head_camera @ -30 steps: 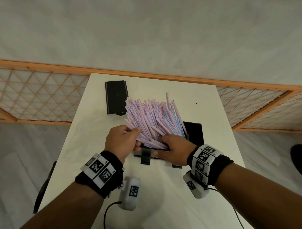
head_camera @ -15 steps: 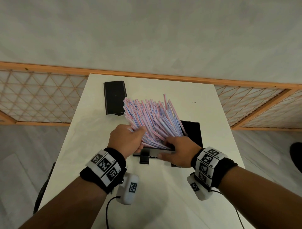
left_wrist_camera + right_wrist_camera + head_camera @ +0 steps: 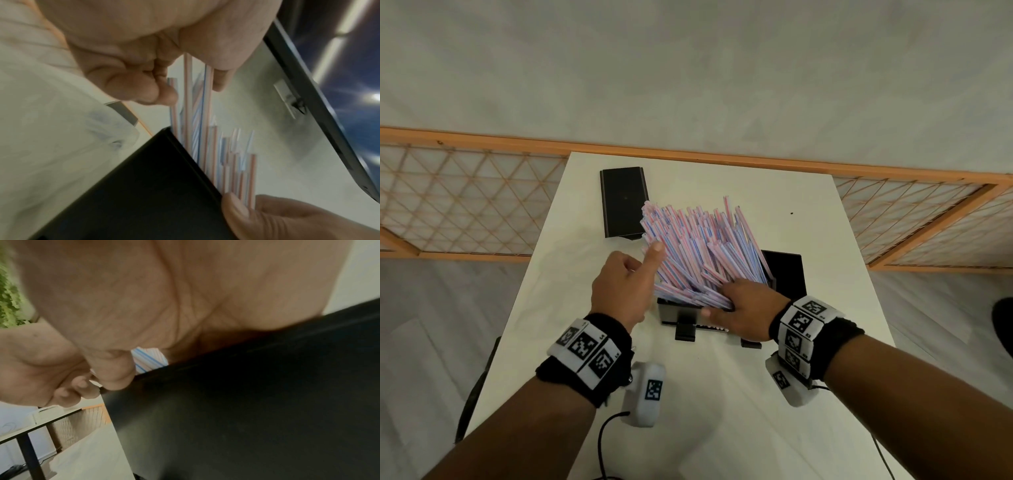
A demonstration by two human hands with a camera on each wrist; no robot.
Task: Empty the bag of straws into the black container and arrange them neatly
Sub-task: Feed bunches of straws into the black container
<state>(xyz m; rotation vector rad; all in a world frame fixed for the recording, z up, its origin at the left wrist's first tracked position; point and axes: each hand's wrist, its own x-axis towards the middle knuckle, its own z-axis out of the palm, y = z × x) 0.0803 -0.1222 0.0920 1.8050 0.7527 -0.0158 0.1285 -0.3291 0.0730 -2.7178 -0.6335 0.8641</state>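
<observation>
- Straws [image 3: 702, 253]: pink, blue and white stripes, the whole bundle.
- Container [image 3: 786, 270]: plain black.
- Flat lid [image 3: 624, 202] behind: black too.
- Table [image 3: 722, 394]: white.
- Wristbands [image 3: 585, 353]: black, with white blocks carrying black-and-white square codes.
- Lattice fence [image 3: 465, 205]: orange wood.

Your left hand [image 3: 625, 286] has let go of the straws [image 3: 702, 246] near the black container [image 3: 786, 274] rim and risen, thumb now pressed against the bundle's left side. Your right hand [image 3: 748, 308] has shifted slightly rightward along the rim.
</observation>
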